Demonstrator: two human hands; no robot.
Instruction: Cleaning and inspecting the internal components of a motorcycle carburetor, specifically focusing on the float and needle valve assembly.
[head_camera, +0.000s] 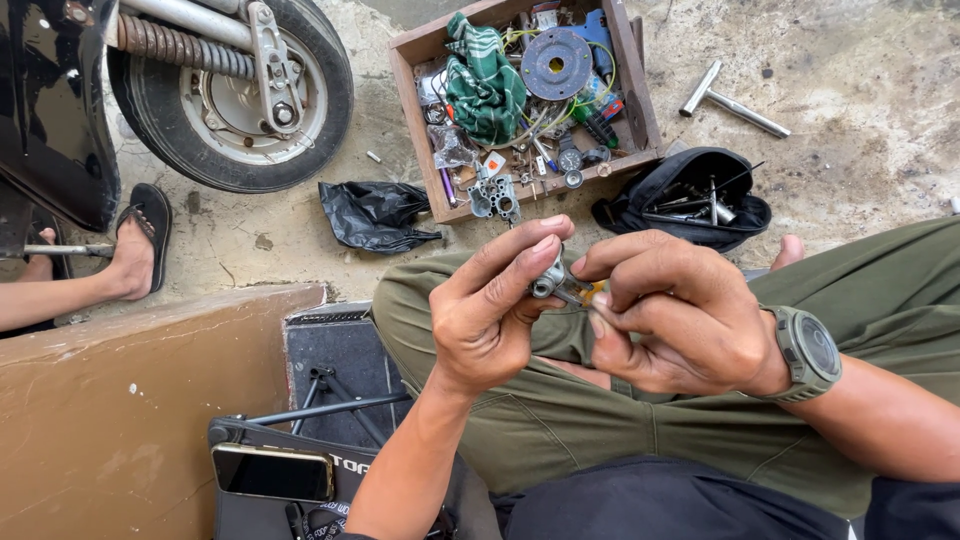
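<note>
1. The left hand (490, 310) is curled shut on a small grey metal part (548, 280), thumb and forefinger pinching it from above and below.
2. The right hand (670, 315) is closed on a thin tool with a yellow handle (592, 293), its tip touching the part; a grey watch (808, 352) sits on that wrist.
3. The part is held in the air between both hands, above the person's knees in olive trousers (560, 420).
4. Just beyond the hands, on the concrete floor (860, 80), stands a wooden box (412, 90) full of tools, wires and small parts.
5. In the box lie a green cloth (482, 85) at its left and a round grey disc (556, 62) at its far middle; a grey carburettor body (495, 197) rests at its near edge.
6. Right of the box lies an open black pouch (690, 205) with metal tools in it; farther right, a T-shaped wrench (730, 100).
7. Left of the box lies a crumpled black bag (375, 212).
8. At far left is a wheel (235, 95) with a spring shock; near it, another person's foot in a black sandal (138, 245).
9. At near left, a phone (272, 472) lies on a black case (340, 345), beside a brown ledge (130, 400).
</note>
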